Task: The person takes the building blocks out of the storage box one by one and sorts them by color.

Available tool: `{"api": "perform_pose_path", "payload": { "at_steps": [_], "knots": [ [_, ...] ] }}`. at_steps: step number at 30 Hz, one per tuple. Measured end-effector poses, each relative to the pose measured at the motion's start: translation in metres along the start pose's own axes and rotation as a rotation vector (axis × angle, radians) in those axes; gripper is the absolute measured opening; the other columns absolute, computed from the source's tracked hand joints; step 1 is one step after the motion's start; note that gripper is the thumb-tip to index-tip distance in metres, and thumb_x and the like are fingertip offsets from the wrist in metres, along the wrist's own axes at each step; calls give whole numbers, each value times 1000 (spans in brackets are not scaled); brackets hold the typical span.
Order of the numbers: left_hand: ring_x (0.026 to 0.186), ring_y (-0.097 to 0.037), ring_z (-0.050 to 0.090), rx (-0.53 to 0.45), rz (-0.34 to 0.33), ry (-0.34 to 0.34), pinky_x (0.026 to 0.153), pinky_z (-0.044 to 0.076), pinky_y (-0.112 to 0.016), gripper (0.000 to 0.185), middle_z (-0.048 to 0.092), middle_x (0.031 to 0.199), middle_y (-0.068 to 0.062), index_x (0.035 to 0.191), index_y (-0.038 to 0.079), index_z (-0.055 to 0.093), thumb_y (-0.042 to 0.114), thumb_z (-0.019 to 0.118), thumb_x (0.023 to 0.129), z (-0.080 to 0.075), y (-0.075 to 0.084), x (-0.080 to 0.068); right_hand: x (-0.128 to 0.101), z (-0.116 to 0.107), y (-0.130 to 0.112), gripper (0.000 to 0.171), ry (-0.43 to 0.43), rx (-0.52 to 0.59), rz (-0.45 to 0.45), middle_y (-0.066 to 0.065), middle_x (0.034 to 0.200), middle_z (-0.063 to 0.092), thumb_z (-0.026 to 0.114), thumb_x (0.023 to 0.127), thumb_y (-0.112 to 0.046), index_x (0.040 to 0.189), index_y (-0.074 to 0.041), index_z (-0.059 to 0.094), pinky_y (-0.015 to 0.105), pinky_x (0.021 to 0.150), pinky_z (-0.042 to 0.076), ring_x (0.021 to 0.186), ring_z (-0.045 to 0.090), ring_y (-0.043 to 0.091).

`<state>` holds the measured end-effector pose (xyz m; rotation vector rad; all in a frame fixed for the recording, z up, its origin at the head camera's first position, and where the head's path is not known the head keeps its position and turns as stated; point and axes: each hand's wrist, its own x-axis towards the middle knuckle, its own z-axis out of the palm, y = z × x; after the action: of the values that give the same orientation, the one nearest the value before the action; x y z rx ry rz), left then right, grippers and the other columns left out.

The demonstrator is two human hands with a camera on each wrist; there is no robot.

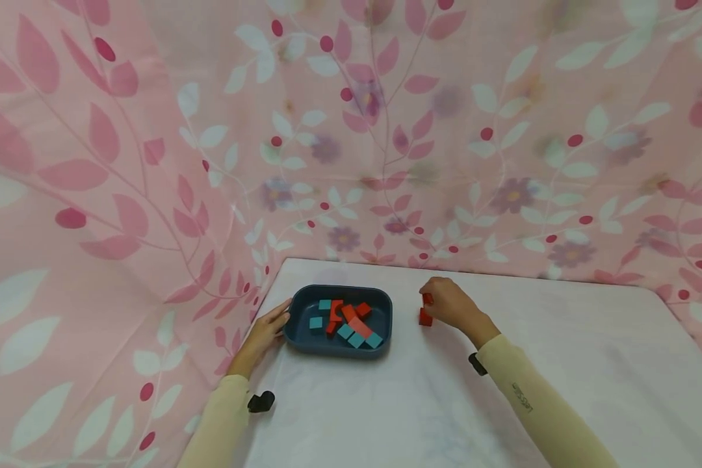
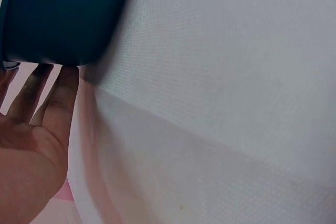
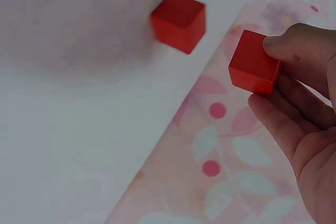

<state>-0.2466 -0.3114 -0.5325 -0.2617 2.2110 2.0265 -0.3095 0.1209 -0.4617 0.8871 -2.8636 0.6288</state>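
A white table (image 1: 561, 338) is framed by pink floral cloth. The tray (image 1: 295, 331) is steadied by the left hand (image 1: 266, 333), fingers flat. Right of the tray, a red cube (image 3: 253, 62) is pinched by the right hand (image 1: 453, 305), seemingly above another cube (image 3: 178, 22); stacking appears underway, so careful alignment is needed next.

The table (image 1: 561, 364) is covered in a white cloth with a fine, matt weave that shows plainly in the left wrist view, and the backdrop (image 1: 152, 162) is thin printed fabric, soft and creased. The dark blue tray (image 1: 304, 338) looks like smooth plastic with a dull sheen. The red cube (image 3: 254, 62) and its neighbour on the cloth (image 3: 178, 22) have a smooth, matt finish, as do the teal blocks (image 1: 357, 339).
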Motion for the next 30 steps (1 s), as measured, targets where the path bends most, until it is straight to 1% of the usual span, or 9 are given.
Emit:
{"api": "perform_pose_path", "payload": {
  "at_steps": [2, 4, 8, 15, 17, 22, 30],
  "knots": [
    [129, -31, 46, -3, -3, 5, 104, 39, -49, 48, 40, 151, -13, 149, 23, 43, 25, 53, 102, -1, -1, -1, -5, 2, 6, 24, -4, 4, 15, 13, 98, 68, 72, 80, -1, 104, 2, 73, 40, 81, 55, 88, 60, 26],
    [130, -33, 44, -1, -3, 0, 104, 38, -50, 49, 38, 152, -13, 150, 23, 42, 26, 53, 102, -2, 0, -2, -10, 4, 11, 26, -16, 17, 43, 14, 99, 67, 72, 80, -1, 105, 3, 73, 41, 81, 55, 88, 59, 27],
    [132, -35, 43, -10, -4, -11, 105, 37, -51, 49, 38, 152, -13, 150, 23, 42, 26, 53, 102, -3, 0, -2, -17, 10, 19, 26, -27, 56, 72, 15, 98, 68, 72, 80, 1, 105, 5, 72, 43, 80, 54, 87, 59, 27],
    [130, -33, 45, -1, -3, -13, 104, 38, -50, 50, 39, 151, -13, 150, 24, 42, 28, 53, 102, -1, -2, 0, -26, 21, 29, 25, -55, 74, 130, 14, 98, 68, 74, 81, -2, 105, 3, 73, 44, 84, 54, 87, 60, 26],
    [130, -33, 45, 3, -7, -6, 104, 39, -50, 50, 39, 151, -13, 149, 24, 42, 28, 54, 101, -2, -2, 0, -27, 24, 31, 26, -60, 81, 151, 13, 99, 69, 75, 80, -4, 106, 2, 73, 44, 84, 54, 88, 59, 27],
    [131, -33, 44, 5, -7, -4, 104, 38, -50, 49, 39, 152, -13, 149, 24, 42, 28, 53, 102, -2, -1, 0, -26, 28, 33, 27, -59, 93, 173, 13, 101, 69, 77, 80, -6, 106, 1, 74, 45, 86, 53, 90, 60, 27],
    [132, -33, 43, 1, -2, -19, 104, 38, -50, 48, 38, 152, -13, 150, 24, 42, 26, 52, 102, -1, -3, 0, -23, 31, 32, 28, -74, 107, 206, 12, 99, 69, 79, 79, -7, 106, 0, 74, 46, 86, 53, 89, 59, 27]
  ]
}}
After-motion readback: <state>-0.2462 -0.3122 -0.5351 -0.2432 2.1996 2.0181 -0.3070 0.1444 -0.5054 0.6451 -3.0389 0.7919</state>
